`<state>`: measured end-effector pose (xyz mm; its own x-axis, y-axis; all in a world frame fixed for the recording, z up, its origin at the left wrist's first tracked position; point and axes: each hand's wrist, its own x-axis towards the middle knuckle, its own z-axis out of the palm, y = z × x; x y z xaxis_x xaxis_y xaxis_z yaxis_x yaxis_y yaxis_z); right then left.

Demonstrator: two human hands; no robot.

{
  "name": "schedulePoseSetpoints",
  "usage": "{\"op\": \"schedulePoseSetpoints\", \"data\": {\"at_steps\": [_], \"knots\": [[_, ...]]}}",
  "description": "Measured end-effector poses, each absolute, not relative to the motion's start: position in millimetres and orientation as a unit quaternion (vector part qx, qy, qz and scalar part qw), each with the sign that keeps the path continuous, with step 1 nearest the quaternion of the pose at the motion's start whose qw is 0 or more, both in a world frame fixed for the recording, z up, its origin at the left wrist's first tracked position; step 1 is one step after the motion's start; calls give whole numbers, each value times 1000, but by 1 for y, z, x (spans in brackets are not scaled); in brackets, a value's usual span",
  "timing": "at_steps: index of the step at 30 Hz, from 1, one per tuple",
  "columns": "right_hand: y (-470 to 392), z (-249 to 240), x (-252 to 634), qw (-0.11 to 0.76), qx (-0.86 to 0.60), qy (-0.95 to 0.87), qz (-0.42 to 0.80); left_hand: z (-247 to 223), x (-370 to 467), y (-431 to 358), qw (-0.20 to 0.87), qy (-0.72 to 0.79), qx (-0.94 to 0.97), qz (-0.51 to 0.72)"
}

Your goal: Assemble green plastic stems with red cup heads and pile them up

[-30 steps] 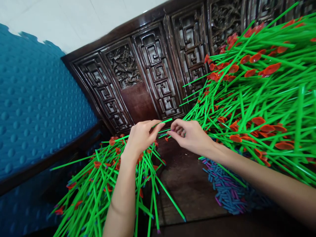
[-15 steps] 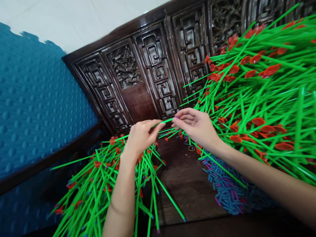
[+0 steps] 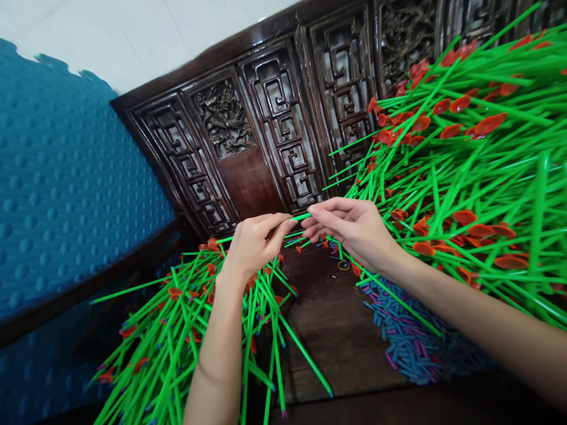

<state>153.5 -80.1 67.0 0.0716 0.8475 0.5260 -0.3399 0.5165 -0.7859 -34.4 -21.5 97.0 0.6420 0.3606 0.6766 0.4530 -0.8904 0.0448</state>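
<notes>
A thin green plastic stick [image 3: 301, 216] spans the gap between my two hands, nearly level. My left hand [image 3: 254, 243] is closed, pinching it between thumb and index finger; its far part runs out behind that hand toward an orange-red cup-shaped tip [image 3: 213, 244]. With thumb and index finger together, my right hand [image 3: 357, 227] grips the stick's other end, its remaining fingers loosely curled. Whatever is on that end is hidden by the fingertips. Below my left forearm lies a pile of similar green sticks [image 3: 177, 330], several with blue or purple ends.
On the right rises a big heap of green sticks with orange-red cups [image 3: 500, 177]. Short blue and purple pieces [image 3: 411, 336] lie beneath my right forearm. Behind stands a carved dark wooden backrest [image 3: 252, 183]. Blue textured mat [image 3: 66, 177] covers the left; a rubber band [image 3: 343, 265] rests on the wood.
My right hand has shifted slightly left and turned, its fingertips now closer to my left hand. A purple bit seen at its fingertips is now hidden. My left hand has barely moved.
</notes>
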Motion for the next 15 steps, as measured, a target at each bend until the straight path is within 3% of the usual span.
{"op": "schedulePoseSetpoints", "data": {"at_steps": [6, 15], "knots": [[-82, 67, 154, 634, -180, -522, 541, 100, -37, -21, 112, -190, -905, -363], [-81, 62, 150, 618, -237, -523, 537, 101, -38, -13, 319, -234, -759, -518]]}}
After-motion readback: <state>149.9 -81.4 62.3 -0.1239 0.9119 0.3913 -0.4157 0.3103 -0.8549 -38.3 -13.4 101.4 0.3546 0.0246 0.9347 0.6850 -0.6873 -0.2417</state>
